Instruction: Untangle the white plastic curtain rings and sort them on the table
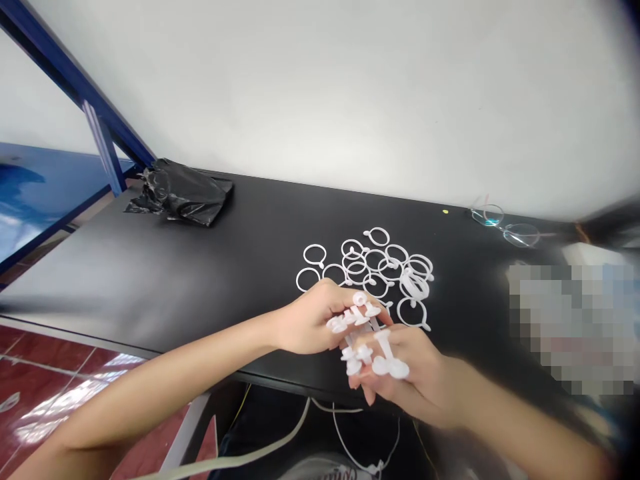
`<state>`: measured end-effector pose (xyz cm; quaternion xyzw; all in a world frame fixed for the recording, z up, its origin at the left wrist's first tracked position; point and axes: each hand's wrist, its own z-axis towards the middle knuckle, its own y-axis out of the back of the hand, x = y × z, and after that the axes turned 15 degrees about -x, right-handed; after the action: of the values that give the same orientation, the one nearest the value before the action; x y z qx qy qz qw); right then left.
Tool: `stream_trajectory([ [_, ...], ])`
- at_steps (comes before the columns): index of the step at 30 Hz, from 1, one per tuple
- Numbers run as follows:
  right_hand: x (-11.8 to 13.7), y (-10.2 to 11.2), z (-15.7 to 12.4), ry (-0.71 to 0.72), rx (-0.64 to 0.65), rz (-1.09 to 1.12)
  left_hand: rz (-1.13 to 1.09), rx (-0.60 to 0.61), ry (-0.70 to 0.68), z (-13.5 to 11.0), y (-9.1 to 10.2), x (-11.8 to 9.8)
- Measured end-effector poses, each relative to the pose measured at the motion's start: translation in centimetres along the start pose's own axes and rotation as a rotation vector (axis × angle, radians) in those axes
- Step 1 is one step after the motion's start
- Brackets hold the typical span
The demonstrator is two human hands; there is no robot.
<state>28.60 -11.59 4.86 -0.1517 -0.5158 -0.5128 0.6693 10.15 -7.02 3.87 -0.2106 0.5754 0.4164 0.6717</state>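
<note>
My left hand (313, 323) is closed around a bunch of small white plastic pegs with round heads (353, 315), held over the front part of a black table (200, 280). My right hand (400, 373) sits just below and right of it, fingers curled around more white pegs (385, 363). The two hands touch at the fingertips. Just beyond them on the table lies a loose pile of several white plastic rings (380, 267), each with a small tab.
A crumpled black plastic bag (183, 193) lies at the table's back left. Clear-framed glasses (505, 225) rest at the back right near a white wall. A blue metal frame (100, 133) stands at left. White cables (350, 440) hang under the table's front edge.
</note>
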Motion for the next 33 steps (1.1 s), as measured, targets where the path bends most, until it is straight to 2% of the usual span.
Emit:
stream_trajectory([
  [4,-0.6,0.1,0.6,-0.305,-0.061,0.135,0.247,0.016,-0.021,0.5,1.6,0.0],
  [6,-1.1,0.7,1.1,-0.452,-0.175,0.205,0.344,0.023,0.054,0.8,3.7,0.1],
  [8,-1.6,1.7,1.5,-0.564,-0.339,0.230,0.406,-0.030,0.157,1.1,6.5,0.2],
  [11,-2.3,3.2,1.9,-0.630,-0.542,0.239,0.605,-0.129,0.278,1.5,11.2,1.0],
  [12,-2.4,3.6,1.9,-0.645,-0.577,0.250,0.657,-0.134,0.318,1.6,12.6,1.4],
  [14,-2.8,4.0,1.9,-0.677,-0.615,0.266,0.724,-0.069,0.386,1.7,14.7,2.3],
  [16,-3.0,4.0,1.8,-0.698,-0.622,0.274,0.807,-0.107,0.378,1.8,15.9,3.1],
  [20,-3.0,3.9,1.7,-0.716,-0.607,0.274,0.822,-0.178,0.421,1.3,16.4,3.7],
  [25,-2.9,5.0,0.8,-0.699,-0.640,0.246,0.700,-0.201,0.495,-0.1,18.0,2.9],
  [28,-2.9,5.9,0.1,-0.685,-0.667,0.196,0.774,-0.232,0.482,-1.3,18.6,2.3],
  [30,-2.7,6.6,-0.4,-0.678,-0.685,0.117,0.911,-0.318,0.405,-2.0,17.6,1.7],
  [33,-2.2,7.7,-1.1,-0.668,-0.650,-0.073,1.018,-0.483,0.245,-3.1,13.6,0.5],
])
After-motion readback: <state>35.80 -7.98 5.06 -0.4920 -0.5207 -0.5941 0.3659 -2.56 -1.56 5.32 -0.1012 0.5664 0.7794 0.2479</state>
